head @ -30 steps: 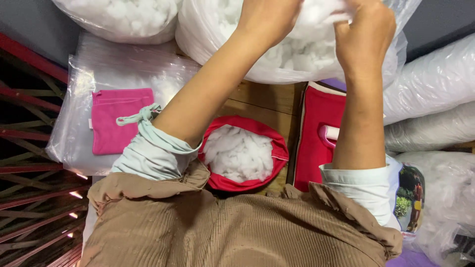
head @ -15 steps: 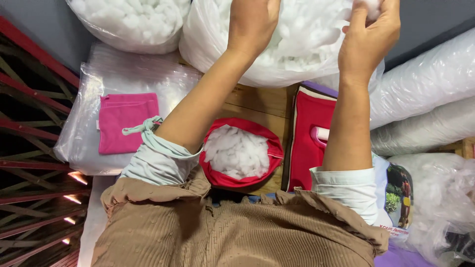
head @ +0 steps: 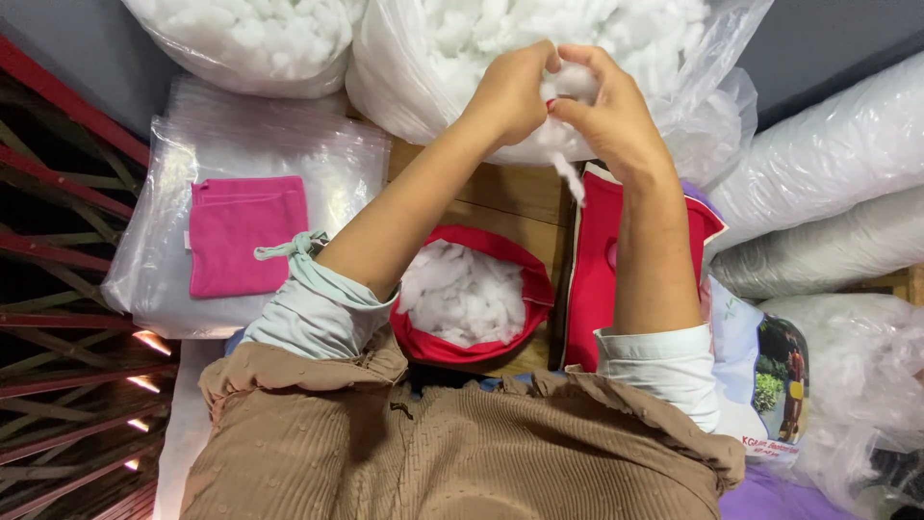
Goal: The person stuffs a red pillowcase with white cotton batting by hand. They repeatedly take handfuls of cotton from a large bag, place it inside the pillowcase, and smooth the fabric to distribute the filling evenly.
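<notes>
White fibre stuffing (head: 570,89), a small tuft, is pinched between both hands at 12 o'clock in the view, with a thin strand trailing down from it. The left hand (head: 510,94) has its grip closed on the tuft, thumb and fingers curled together. The right hand (head: 608,108) is likewise clamped on the same tuft, its fingertips meeting those of the left.

Directly behind the hands lies a large clear plastic bag (head: 693,106) full of the same white filling. A second such bag (head: 241,43) sits at 11 o'clock.

Below the hands, at centre, a red fabric cover (head: 520,279) stands open and holds loose stuffing. Just beside it at 3 o'clock lies a flat red cover (head: 592,279) on the wooden table (head: 500,197).

At 9 o'clock, a pink fabric piece (head: 241,246) rests on a stack of clear plastic sleeves (head: 318,164). At 3 o'clock, several bagged white rolls (head: 828,154) are piled well apart from the hands.
</notes>
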